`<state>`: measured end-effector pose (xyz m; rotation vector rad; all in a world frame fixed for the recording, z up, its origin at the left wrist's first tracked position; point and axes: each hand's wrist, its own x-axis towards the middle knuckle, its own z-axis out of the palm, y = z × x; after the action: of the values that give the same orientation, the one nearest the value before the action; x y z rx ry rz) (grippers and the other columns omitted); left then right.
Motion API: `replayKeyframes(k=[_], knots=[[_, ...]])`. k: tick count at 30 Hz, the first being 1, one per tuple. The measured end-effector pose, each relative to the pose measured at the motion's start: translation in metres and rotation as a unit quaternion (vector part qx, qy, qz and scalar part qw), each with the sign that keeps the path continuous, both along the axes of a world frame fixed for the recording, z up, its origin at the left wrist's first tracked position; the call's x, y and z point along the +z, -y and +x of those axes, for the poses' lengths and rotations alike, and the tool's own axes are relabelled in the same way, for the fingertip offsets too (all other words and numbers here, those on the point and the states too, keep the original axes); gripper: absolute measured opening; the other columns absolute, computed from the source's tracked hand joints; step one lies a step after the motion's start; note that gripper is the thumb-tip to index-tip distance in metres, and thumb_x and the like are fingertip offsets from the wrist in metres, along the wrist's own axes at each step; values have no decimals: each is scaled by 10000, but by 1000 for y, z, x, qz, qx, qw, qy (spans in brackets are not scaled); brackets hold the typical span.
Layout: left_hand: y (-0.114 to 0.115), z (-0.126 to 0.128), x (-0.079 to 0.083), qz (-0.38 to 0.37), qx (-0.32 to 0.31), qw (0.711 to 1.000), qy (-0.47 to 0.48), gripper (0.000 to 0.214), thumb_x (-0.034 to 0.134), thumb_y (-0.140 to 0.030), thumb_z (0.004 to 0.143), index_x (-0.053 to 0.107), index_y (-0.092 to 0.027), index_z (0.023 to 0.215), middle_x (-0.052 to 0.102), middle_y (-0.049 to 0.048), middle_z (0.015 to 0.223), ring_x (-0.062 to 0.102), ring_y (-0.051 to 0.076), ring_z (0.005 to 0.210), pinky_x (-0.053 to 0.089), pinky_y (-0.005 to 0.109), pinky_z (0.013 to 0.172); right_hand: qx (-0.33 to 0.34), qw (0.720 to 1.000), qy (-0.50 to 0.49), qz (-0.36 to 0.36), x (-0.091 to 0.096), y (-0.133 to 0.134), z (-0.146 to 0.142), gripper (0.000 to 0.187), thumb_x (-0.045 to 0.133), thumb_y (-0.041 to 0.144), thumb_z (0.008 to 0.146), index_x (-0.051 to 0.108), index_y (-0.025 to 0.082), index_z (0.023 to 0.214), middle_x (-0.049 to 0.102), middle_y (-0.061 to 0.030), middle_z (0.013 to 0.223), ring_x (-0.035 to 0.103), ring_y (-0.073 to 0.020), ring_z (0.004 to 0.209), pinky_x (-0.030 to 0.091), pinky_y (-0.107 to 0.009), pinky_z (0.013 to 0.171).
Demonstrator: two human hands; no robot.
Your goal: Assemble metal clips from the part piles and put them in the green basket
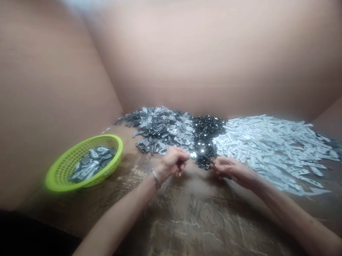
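A slim dark metal piece [206, 158] is pinched up by the closed left hand [175, 162] and right hand [227, 170], just over a scarred wooden worktop [204, 221]. Black bits [208, 130] are heaped at 12 o'clock, grey metal pieces [159, 128] at 11, pale silver strips [269, 149] at 2, and a lime-green plastic basket [114, 140] of grey parts is parked at 9

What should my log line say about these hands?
left hand: pinches shiny metal piece | right hand: holds dark strip | beside: green plastic basket

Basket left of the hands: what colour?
Lime-green perforated plastic basket; shows best in the head view.
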<state>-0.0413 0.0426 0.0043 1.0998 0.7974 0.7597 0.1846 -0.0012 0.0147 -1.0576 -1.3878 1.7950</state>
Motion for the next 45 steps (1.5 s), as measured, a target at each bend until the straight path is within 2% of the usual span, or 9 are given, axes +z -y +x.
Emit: replayKeyframes(k=[9, 14, 17, 21, 31, 36, 40, 43, 45], knots=[[2, 5, 5, -15, 1, 999, -32, 151, 571, -214, 611, 464, -115, 572, 436, -29, 375, 373, 84, 255, 279, 196, 222, 30, 996, 67, 47, 4, 0, -2, 161, 584, 227, 639, 442, 152, 631, 441, 27, 592, 376, -72, 528, 279, -203, 489], [4, 3, 6, -4, -1, 999, -53, 133, 579, -196, 604, 486, -104, 583, 453, -27, 385, 380, 71, 260, 268, 177, 229, 16, 988, 143, 54, 10, -3, -5, 166, 596, 225, 596, 459, 164, 666, 484, 28, 617, 407, -81, 528, 292, -207, 482], [4, 2, 7, 0, 4, 998, -60, 129, 579, -195, 604, 490, -103, 585, 453, -30, 380, 375, 65, 257, 265, 173, 231, 38, 975, 204, 77, 16, -4, -8, 256, 606, 254, 582, 526, 186, 816, 550, 9, 744, 477, -127, 661, 334, -229, 557], [4, 2, 7, 4, 8, 997, -71, 124, 577, -193, 600, 491, -104, 584, 455, -31, 377, 379, 68, 258, 257, 172, 229, 95, 949, 269, 134, 19, -3, -11, 191, 560, 315, 628, 608, 160, 728, 564, 11, 696, 475, -140, 670, 322, -233, 580], [5, 0, 0, 9, 34, 993, -111, 158, 581, -201, 579, 456, -114, 532, 427, -41, 362, 339, 46, 241, 219, 158, 228, 87, 943, 277, 160, 7, -4, -13, 187, 555, 323, 627, 625, 157, 679, 517, 23, 583, 427, -107, 563, 287, -219, 498], [0, -2, -2, -9, 19, 994, -109, 159, 587, -205, 586, 465, -109, 550, 436, -32, 373, 350, 51, 251, 244, 163, 237, 91, 952, 265, 126, 14, -6, -14, 208, 570, 354, 617, 613, 159, 675, 504, 22, 550, 417, -101, 515, 281, -216, 459], [-3, -10, 1, -51, 30, 997, -43, 158, 576, -202, 615, 453, -110, 576, 457, -18, 443, 396, 58, 303, 304, 166, 259, 79, 973, 198, 92, 17, -10, -9, 211, 580, 344, 621, 601, 150, 702, 527, 9, 584, 451, -105, 533, 308, -221, 479], [3, -18, 9, -112, 54, 991, 41, 124, 512, -229, 676, 449, -127, 648, 449, -24, 498, 378, 56, 312, 309, 180, 250, 22, 988, 143, 43, 14, -13, -2, 223, 566, 357, 649, 572, 134, 658, 512, -8, 569, 460, -106, 519, 340, -240, 498], [10, -26, 19, -122, 76, 987, 69, 113, 484, -245, 700, 460, -135, 703, 449, -22, 530, 374, 56, 321, 313, 187, 253, -27, 990, 133, 24, 13, -15, 2, 271, 546, 402, 666, 560, 132, 641, 508, -20, 581, 457, -105, 509, 350, -252, 496]])
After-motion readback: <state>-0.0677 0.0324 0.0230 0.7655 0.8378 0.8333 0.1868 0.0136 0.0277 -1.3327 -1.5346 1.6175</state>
